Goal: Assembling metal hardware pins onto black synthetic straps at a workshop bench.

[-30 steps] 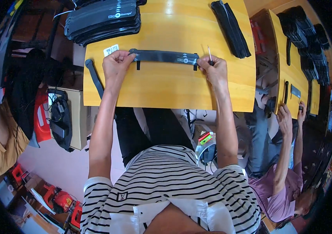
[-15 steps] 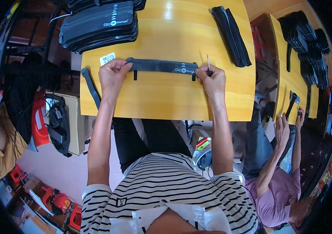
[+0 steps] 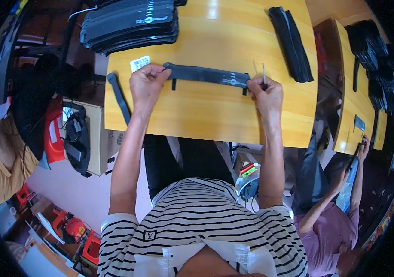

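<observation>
A flat black strap (image 3: 201, 74) is stretched level between my two hands, just over the yellow table. My left hand (image 3: 146, 90) pinches its rounded end. At the other end, beside pale printed marks, my right hand (image 3: 270, 98) pinches the strap between thumb and fingers. A thin pointed metal tool (image 3: 264, 70) with a dark grip also sticks up out of my right hand; its kind is unclear. Two short dark tabs show below the strap, one near each end. Another black strap (image 3: 120, 99) lies by my left forearm, and a small white label (image 3: 140, 63) lies behind my left hand.
On the yellow table (image 3: 183, 117), a stack of black straps (image 3: 130, 27) stands far left and a black bundle (image 3: 291, 45) lies far right. A co-worker at a side table (image 3: 343, 124) holds a dark strip (image 3: 353, 157); more black straps (image 3: 368, 39) are piled there.
The whole view has shifted, so the table appears farther right. My hands keep the same hold on the strap. The co-worker's hands have brought the dark strip down off the side table.
</observation>
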`<state>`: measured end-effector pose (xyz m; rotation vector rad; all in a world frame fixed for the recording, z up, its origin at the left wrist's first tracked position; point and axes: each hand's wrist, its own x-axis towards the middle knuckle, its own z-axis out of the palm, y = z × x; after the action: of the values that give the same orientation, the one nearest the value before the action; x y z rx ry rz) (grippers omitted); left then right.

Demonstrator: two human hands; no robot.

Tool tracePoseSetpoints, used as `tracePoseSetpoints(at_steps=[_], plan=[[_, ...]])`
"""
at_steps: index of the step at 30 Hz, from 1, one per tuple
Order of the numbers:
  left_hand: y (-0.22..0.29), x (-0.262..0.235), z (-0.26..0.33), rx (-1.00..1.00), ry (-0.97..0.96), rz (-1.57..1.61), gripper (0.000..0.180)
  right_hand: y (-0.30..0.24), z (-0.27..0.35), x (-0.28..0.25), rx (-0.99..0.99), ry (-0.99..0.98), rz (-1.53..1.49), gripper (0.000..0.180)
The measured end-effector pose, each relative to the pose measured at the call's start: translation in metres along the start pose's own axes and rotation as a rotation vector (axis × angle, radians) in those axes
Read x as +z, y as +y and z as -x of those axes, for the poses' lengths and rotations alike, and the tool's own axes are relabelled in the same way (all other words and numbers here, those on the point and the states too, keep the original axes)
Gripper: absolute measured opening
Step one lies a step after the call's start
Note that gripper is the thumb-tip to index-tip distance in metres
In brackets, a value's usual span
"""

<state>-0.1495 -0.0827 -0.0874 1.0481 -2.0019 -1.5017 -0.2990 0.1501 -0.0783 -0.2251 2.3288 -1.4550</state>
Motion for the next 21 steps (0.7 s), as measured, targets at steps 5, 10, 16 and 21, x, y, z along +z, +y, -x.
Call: tracePoseSetpoints(at_steps=[5,10,16,21], plan=[[0.0012,0.0000,0.0011,-0.020,-0.002,-0.050,0.010,0.0001,0.0000,0.0006,-0.002,0.004,0.000,0.015],[0.0016,-0.0022,0.0009,-0.023,0.020,-0.062,0.009,-0.0040,0.0016,0.0037,0.011,0.004,0.010,0.015],[0.0031,0.0000,0.0005,-0.019,0.038,-0.128,0.010,-0.0046,0.0024,0.0040,-0.013,0.024,0.035,0.016],[-0.0011,0.0006,0.0001,-0.010,0.037,-0.125,0.010,-0.0072,0.0038,0.0026,0.007,0.032,0.079,0.016]])
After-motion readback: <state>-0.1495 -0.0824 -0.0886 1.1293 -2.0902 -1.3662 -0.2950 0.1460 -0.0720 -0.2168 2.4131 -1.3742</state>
